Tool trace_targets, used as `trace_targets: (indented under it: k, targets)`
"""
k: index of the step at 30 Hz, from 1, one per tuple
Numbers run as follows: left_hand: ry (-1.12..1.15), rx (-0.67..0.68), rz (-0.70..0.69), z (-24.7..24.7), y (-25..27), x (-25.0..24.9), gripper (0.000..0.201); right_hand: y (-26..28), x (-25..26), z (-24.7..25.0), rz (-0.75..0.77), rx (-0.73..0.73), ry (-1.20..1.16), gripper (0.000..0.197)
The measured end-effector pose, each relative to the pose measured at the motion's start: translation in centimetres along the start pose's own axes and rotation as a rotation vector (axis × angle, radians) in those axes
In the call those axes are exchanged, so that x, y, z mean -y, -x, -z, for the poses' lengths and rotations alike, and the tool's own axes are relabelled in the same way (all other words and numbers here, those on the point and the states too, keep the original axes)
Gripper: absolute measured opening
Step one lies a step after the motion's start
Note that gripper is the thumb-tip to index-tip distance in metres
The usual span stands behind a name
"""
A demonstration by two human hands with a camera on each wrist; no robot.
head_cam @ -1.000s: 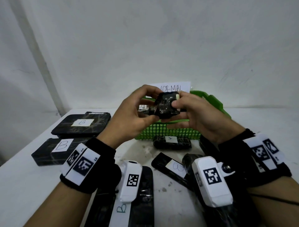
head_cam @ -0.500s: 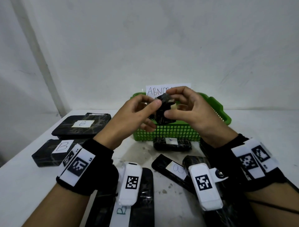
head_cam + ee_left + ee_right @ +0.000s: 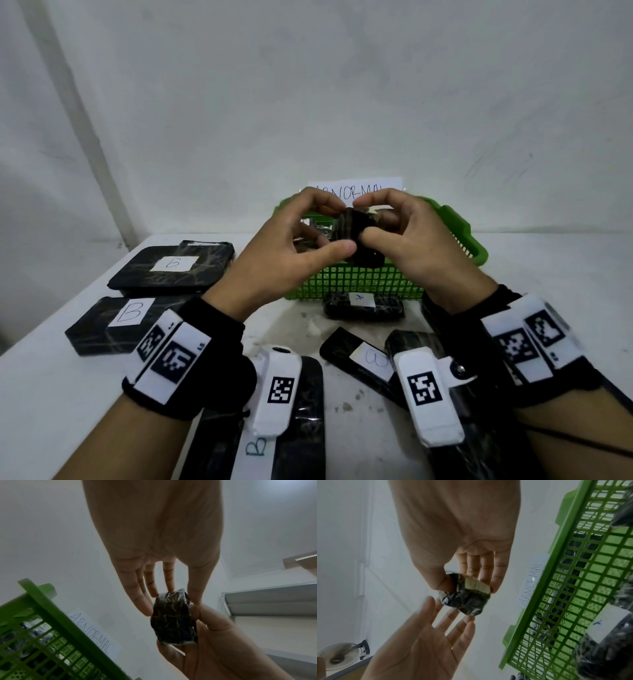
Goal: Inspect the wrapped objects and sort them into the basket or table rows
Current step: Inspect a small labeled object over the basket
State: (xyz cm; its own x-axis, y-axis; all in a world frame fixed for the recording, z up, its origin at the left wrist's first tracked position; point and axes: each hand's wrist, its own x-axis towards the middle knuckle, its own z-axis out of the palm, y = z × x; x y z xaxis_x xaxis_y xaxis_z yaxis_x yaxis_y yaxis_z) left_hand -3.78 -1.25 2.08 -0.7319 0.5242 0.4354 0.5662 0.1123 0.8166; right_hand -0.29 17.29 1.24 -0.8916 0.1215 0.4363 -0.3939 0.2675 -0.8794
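Both hands hold a small black wrapped object (image 3: pixel 354 228) up in front of the green basket (image 3: pixel 359 281). My left hand (image 3: pixel 344 228) has its thumb on the near face and its fingers over the top. My right hand (image 3: pixel 363 219) pinches the other side between thumb and fingers. In the right wrist view a pale patch (image 3: pixel 476 585) shows on the wrapped object (image 3: pixel 467 601) under the right hand (image 3: pixel 469 586). The left wrist view has the left hand (image 3: pixel 183 595) at the top end of the object (image 3: pixel 173 620). More wrapped objects lie inside the basket (image 3: pixel 573 574).
A paper sign reading ABNORMAL (image 3: pixel 356 192) stands behind the basket. On the white table (image 3: pixel 51 394) lie black wrapped objects: two labelled B (image 3: pixel 171 267) (image 3: pixel 116 322) at the left, one labelled A (image 3: pixel 363 305) against the basket front, and others near me (image 3: pixel 363 359) (image 3: pixel 284 428).
The hands have turned the small wrapped object between the fingers. Its pale patch, once facing me, now points away. The hands stay in front of the basket.
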Motion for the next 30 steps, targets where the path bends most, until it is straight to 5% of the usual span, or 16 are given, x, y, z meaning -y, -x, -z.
trace_targets:
  k: [5,10,15,26,30]
  targets:
    - [-0.002,-0.055,0.066,0.1,-0.1,0.3,0.049,0.4,0.3,0.2,0.094,0.038,-0.056,0.039]
    - [-0.002,-0.084,-0.012,0.1,-0.2,0.3,0.040,0.1,0.7,0.7,0.011,0.063,-0.240,0.028]
    - [0.010,-0.033,-0.067,-0.1,-0.2,0.1,0.043,0.1,0.4,0.3,-0.094,0.119,-0.199,0.019]
    - [-0.015,0.051,-0.040,0.1,0.1,0.0,0.040,0.2,0.2,-0.2,0.001,-0.056,0.067,0.012]
    - [-0.004,0.008,-0.010,1.2,0.1,-0.1,0.036,0.4,0.5,0.2,-0.041,0.082,0.009,0.021]
